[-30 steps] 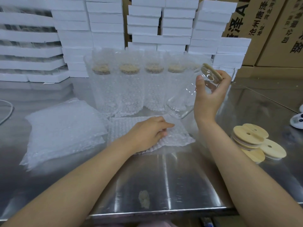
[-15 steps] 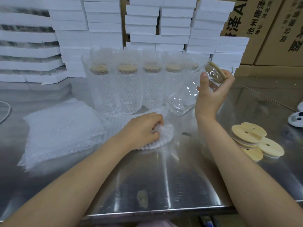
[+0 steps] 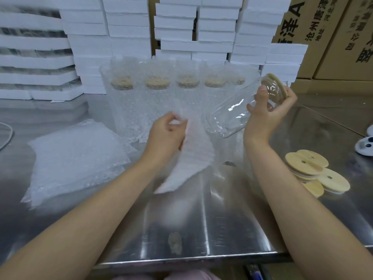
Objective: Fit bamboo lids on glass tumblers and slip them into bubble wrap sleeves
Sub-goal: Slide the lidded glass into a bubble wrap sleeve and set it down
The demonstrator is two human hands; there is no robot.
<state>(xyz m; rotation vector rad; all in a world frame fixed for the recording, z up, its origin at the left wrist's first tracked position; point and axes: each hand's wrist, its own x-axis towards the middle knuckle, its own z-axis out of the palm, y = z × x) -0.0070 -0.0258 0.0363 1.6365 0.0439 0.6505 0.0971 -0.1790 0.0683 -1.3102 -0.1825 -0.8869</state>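
The left hand (image 3: 167, 134) is raised above the steel table (image 3: 222, 223), its fingers (image 3: 175, 126) curled in and pinching the top edge of a bubble wrap sleeve (image 3: 191, 158). The sleeve hangs down and to the right from those fingertips. It is blurred, so it is unclear whether its mouth is open or whether its lower corner touches the table.

The right hand (image 3: 264, 120) grips a clear glass tumbler (image 3: 228, 120) near its upper end, with the thumb (image 3: 262, 96) laid upright across the glass and the other fingers wrapped round the far side. The tumbler is tilted. Its base points down and left, towards the left fingers and close to the sleeve's pinched edge, but it is not inside the sleeve. A bamboo lid (image 3: 276, 85) sits on the tumbler's mouth, just above and beyond the right fingertips.

Beyond both sets of fingers, a row of wrapped tumblers (image 3: 159, 102) stands upright, their lids showing through the wrap. A pile of flat sleeves (image 3: 76, 158) lies to the left of the left hand. Loose bamboo lids (image 3: 314, 170) are stacked to the right of the right forearm. White foam boxes (image 3: 129, 31) and cardboard cartons (image 3: 327, 37) stand at the back.
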